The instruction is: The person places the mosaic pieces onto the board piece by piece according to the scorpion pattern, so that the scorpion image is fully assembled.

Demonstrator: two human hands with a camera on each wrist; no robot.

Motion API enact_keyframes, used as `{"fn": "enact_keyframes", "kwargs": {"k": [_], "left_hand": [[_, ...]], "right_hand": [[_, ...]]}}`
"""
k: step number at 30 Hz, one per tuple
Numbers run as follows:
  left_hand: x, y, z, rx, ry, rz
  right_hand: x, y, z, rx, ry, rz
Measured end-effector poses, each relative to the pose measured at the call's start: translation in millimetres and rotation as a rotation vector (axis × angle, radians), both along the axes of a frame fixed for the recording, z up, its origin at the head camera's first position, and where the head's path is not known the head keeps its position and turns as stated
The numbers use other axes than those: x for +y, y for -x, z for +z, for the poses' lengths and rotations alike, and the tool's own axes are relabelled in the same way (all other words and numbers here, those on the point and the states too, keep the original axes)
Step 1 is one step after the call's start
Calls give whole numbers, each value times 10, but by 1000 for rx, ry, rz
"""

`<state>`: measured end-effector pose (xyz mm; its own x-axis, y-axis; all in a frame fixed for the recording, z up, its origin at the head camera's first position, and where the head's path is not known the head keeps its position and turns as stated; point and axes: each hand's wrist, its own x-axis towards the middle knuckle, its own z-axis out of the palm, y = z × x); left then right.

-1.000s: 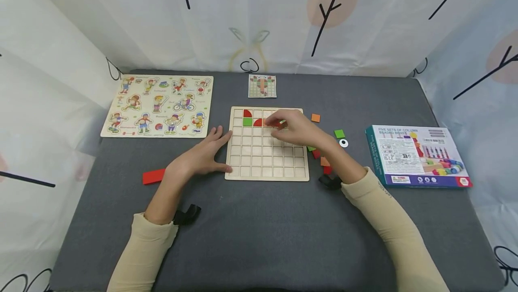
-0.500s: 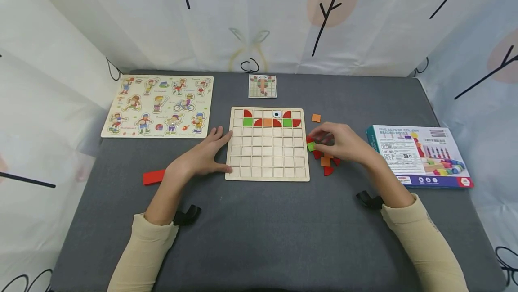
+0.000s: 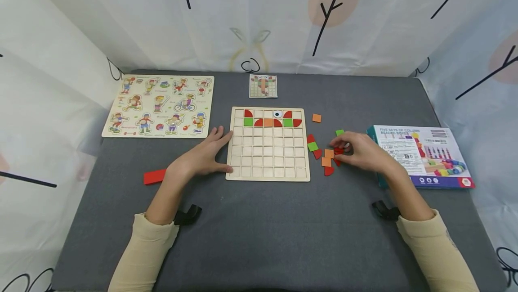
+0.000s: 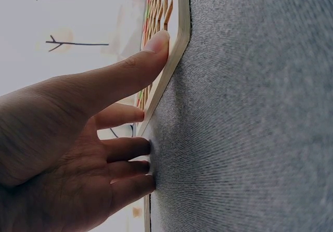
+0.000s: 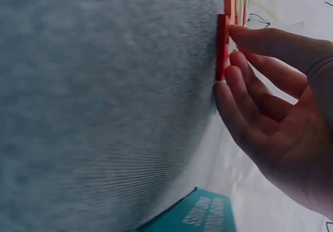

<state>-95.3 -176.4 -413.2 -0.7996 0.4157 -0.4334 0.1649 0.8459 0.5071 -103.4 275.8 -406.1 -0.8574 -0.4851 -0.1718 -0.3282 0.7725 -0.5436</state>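
Note:
A wooden grid board (image 3: 267,157) lies mid-table, its top two rows partly filled with red, green and orange tiles and an eye tile (image 3: 277,114). My left hand (image 3: 200,154) rests at its left edge, fingers spread; in the left wrist view the thumb touches the rim. Right of the board my right hand (image 3: 362,151) is low over loose tiles, thumb and fingers apart around red tiles (image 3: 337,151). In the right wrist view the thumb touches a red tile (image 5: 222,47). Beside it lie orange tiles (image 3: 326,162) and a green tile (image 3: 313,146).
A small pattern card (image 3: 263,86) lies behind the board. At the back left is a picture puzzle board (image 3: 162,107), with a red block (image 3: 154,177) near my left forearm. A boxed set (image 3: 422,157) stands close to my right hand. White curtains surround the table.
My right hand has moved from above the board to the loose tiles, then further right past the green tile to the red ones. The left hand stays at the board's edge.

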Motion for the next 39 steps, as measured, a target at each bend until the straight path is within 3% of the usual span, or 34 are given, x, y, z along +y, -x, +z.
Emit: {"fn": "enact_keyframes", "kwargs": {"k": [8, 25, 39], "left_hand": [[-2, -2, -11, 2, -10, 4], [-7, 5, -18, 5, -23, -5], [-9, 8, -13, -5, -35, -2]], "right_hand": [[-14, -41, -86, 27, 31, -10], [29, 47, -82, -3, 4, -182], [-27, 47, -91, 67, -62, -167]]}}
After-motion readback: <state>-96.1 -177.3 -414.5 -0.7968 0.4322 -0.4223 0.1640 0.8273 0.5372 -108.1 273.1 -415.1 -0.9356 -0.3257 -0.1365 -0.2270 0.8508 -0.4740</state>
